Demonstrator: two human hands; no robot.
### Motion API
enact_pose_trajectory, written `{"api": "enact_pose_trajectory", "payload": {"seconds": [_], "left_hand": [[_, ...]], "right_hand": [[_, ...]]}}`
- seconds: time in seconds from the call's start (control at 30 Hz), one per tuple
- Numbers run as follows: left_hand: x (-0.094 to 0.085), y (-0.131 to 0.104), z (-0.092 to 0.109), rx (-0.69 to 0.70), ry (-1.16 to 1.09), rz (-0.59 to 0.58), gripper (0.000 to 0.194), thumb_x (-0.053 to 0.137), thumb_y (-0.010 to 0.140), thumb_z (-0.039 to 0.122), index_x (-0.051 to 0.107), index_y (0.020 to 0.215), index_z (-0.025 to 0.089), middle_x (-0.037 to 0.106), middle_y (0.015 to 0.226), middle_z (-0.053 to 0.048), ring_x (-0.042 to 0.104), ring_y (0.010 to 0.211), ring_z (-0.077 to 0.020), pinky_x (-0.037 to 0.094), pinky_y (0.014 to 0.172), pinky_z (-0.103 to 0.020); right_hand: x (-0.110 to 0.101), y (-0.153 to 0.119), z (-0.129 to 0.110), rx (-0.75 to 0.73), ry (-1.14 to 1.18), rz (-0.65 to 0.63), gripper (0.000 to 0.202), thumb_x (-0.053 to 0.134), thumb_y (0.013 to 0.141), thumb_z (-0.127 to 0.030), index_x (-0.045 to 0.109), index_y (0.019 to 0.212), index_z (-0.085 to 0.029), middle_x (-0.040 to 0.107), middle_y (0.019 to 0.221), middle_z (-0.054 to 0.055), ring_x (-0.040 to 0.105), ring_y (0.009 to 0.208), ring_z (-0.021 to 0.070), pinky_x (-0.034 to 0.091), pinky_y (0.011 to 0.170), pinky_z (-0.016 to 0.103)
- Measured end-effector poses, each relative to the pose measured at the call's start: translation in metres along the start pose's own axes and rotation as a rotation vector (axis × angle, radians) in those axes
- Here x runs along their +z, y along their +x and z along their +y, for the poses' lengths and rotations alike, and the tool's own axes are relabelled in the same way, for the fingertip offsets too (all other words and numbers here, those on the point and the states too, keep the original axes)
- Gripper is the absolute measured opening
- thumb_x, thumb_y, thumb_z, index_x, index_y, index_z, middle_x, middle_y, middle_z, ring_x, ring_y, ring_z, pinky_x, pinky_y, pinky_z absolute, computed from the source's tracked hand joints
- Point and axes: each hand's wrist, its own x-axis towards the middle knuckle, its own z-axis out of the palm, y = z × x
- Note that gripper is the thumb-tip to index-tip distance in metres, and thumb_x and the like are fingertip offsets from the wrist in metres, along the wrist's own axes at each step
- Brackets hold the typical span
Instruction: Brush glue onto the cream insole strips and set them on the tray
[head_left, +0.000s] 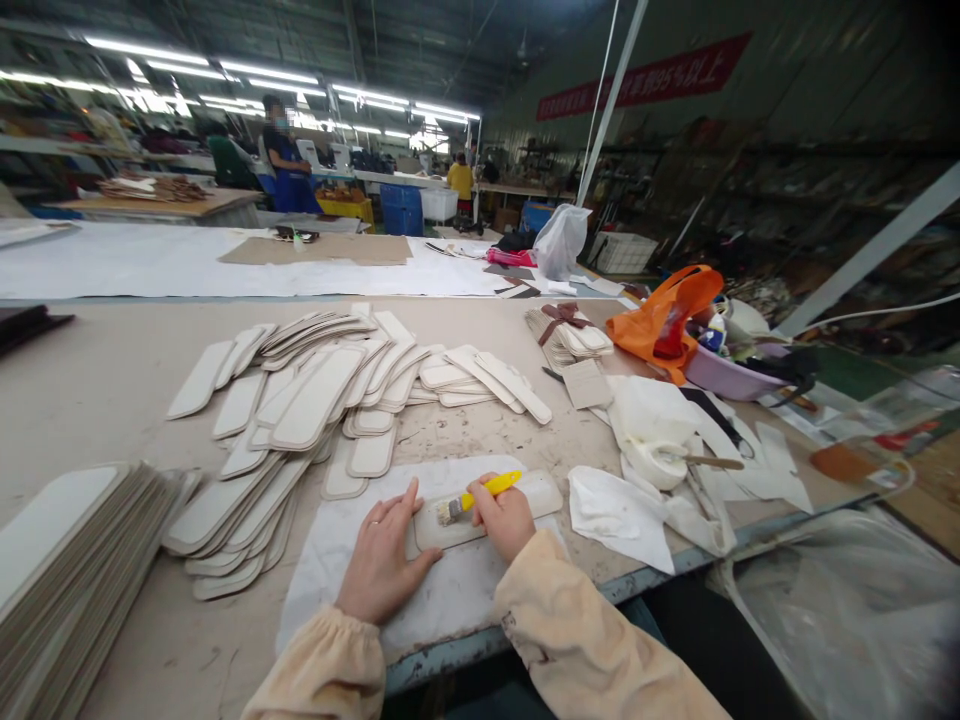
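A pale rounded panel (442, 532) lies on a white sheet (330, 560) near the table's front edge. My right hand (504, 518) is closed around the yellow handle of a paintbrush (495, 486), whose bristles rest on the panel. At the panel's left end is my left hand (386, 555), its thumb and fingers spread, holding nothing. Many similar white panels (315, 400) lie fanned out in overlapping rows behind and left of the sheet.
Tall stacks of panels (60, 540) stand at the left. On the right are crumpled white cloth (652, 425), a tied bundle (570, 335), an orange bag (664, 320) and a purple basin (731, 375). People stand in the background beyond another table (135, 260).
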Motion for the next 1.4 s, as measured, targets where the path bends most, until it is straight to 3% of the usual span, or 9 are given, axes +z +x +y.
{"api": "enact_pose_trajectory", "payload": {"seconds": [0.17, 0.27, 0.37, 0.73, 0.83, 0.97, 1.13, 1.3, 1.4], "left_hand": [[0.0, 0.001, -0.001, 0.009, 0.016, -0.003, 0.091, 0.068, 0.073, 0.034, 0.015, 0.146, 0.021, 0.063, 0.119, -0.007, 0.051, 0.114, -0.0286, 0.037, 0.1, -0.048], [0.0, 0.001, -0.001, 0.019, 0.023, -0.006, 0.092, 0.067, 0.074, 0.036, 0.013, 0.147, 0.022, 0.063, 0.119, -0.008, 0.052, 0.112, -0.0287, 0.037, 0.099, -0.049], [0.0, 0.001, -0.002, 0.029, 0.033, -0.008, 0.091, 0.066, 0.074, 0.035, 0.013, 0.147, 0.021, 0.063, 0.119, -0.008, 0.052, 0.112, -0.0288, 0.037, 0.1, -0.05], [0.002, 0.003, -0.007, 0.059, 0.051, 0.0, 0.082, 0.064, 0.077, 0.037, 0.02, 0.145, 0.02, 0.061, 0.12, -0.008, 0.051, 0.114, -0.0282, 0.04, 0.1, -0.047], [0.004, 0.003, -0.008, 0.054, 0.066, 0.002, 0.081, 0.064, 0.077, 0.037, 0.022, 0.144, 0.02, 0.061, 0.119, -0.009, 0.051, 0.114, -0.0286, 0.04, 0.1, -0.048], [0.004, 0.002, -0.008, 0.059, 0.085, 0.006, 0.078, 0.063, 0.078, 0.037, 0.023, 0.143, 0.019, 0.061, 0.118, -0.008, 0.051, 0.114, -0.0285, 0.04, 0.1, -0.048], [0.003, 0.003, -0.008, 0.066, 0.095, 0.009, 0.075, 0.062, 0.078, 0.038, 0.026, 0.142, 0.02, 0.061, 0.119, -0.008, 0.051, 0.115, -0.0284, 0.04, 0.101, -0.049], [0.006, 0.002, -0.011, 0.091, 0.11, 0.009, 0.073, 0.061, 0.079, 0.038, 0.027, 0.141, 0.02, 0.061, 0.12, -0.009, 0.051, 0.115, -0.028, 0.041, 0.1, -0.049], [0.007, 0.002, -0.014, 0.093, 0.118, 0.005, 0.072, 0.06, 0.08, 0.039, 0.027, 0.141, 0.02, 0.06, 0.121, -0.01, 0.052, 0.116, -0.0285, 0.042, 0.1, -0.05]], "right_hand": [[0.002, 0.0, 0.0, 0.029, 0.065, -0.02, 0.024, 0.043, 0.086, -0.036, 0.055, 0.07, -0.022, 0.051, 0.044, -0.006, 0.047, 0.04, 0.0116, 0.039, 0.046, 0.022], [0.012, -0.004, -0.001, 0.011, 0.05, -0.054, 0.024, 0.044, 0.086, -0.034, 0.054, 0.068, -0.022, 0.049, 0.042, -0.007, 0.05, 0.043, 0.0113, 0.041, 0.05, 0.021], [0.006, -0.006, 0.001, -0.004, -0.003, -0.013, 0.024, 0.044, 0.086, -0.033, 0.054, 0.067, -0.022, 0.05, 0.042, -0.007, 0.054, 0.047, 0.0121, 0.044, 0.057, 0.021], [-0.11, -0.005, 0.014, -0.018, -0.362, 0.217, 0.03, 0.04, 0.086, -0.04, 0.061, 0.076, -0.021, 0.058, 0.05, 0.0, 0.062, 0.058, 0.0195, 0.044, 0.063, 0.028], [-0.131, -0.008, 0.015, -0.048, -0.448, 0.291, 0.034, 0.036, 0.089, -0.043, 0.06, 0.083, -0.02, 0.058, 0.052, 0.0, 0.061, 0.058, 0.0201, 0.041, 0.061, 0.028], [-0.123, -0.016, 0.024, -0.148, -0.683, 0.288, 0.032, 0.036, 0.091, -0.04, 0.061, 0.085, -0.021, 0.063, 0.064, 0.003, 0.061, 0.063, 0.0201, 0.036, 0.058, 0.026], [-0.091, -0.03, 0.019, -0.309, -0.768, 0.109, 0.027, 0.038, 0.091, -0.032, 0.062, 0.084, -0.021, 0.066, 0.07, 0.004, 0.062, 0.067, 0.0185, 0.037, 0.06, 0.024], [-0.112, -0.027, 0.014, -0.246, -0.568, 0.296, 0.032, 0.035, 0.094, -0.036, 0.061, 0.083, -0.022, 0.065, 0.072, 0.002, 0.061, 0.069, 0.0167, 0.039, 0.064, 0.023], [-0.122, -0.027, 0.021, -0.203, -0.591, 0.294, 0.03, 0.038, 0.091, -0.036, 0.062, 0.081, -0.021, 0.063, 0.068, 0.002, 0.06, 0.067, 0.018, 0.039, 0.062, 0.025]]}}
